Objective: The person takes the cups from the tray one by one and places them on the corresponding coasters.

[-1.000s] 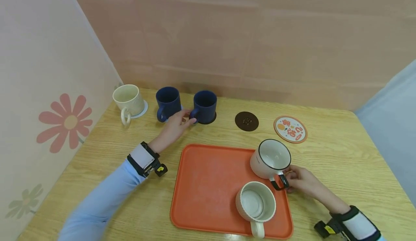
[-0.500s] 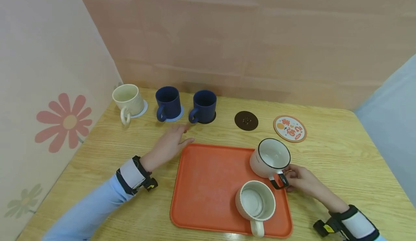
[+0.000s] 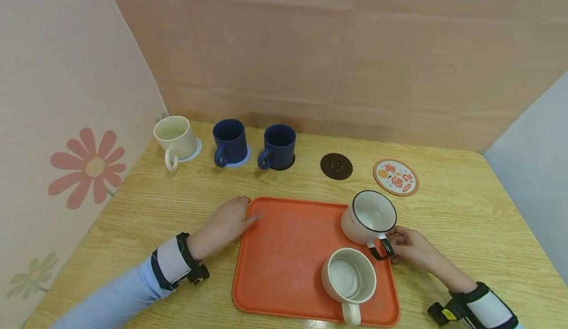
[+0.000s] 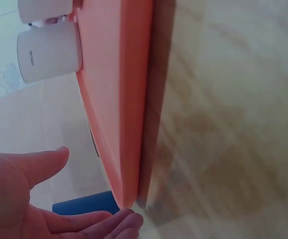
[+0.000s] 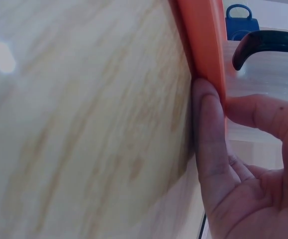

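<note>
An orange tray lies on the wooden table. At its far left corner is my left hand, fingers extended to the corner and thumb held apart over the tray. My right hand pinches the tray's right rim between thumb and fingers, as the right wrist view shows. Close to that hand stands a white mug with a black rim and black-tipped handle, on the tray's far right corner. A cream mug stands in front of it on the tray, handle toward me.
Along the back stand a cream mug and a navy mug on pale coasters, then another navy mug on a dark one. Right of these lie a brown coaster and an orange-rimmed printed coaster. Cloth walls enclose the table.
My left hand has let go of the right-hand navy mug's handle and come back toward me to the tray's corner. The right hand stays at the tray's right rim.
</note>
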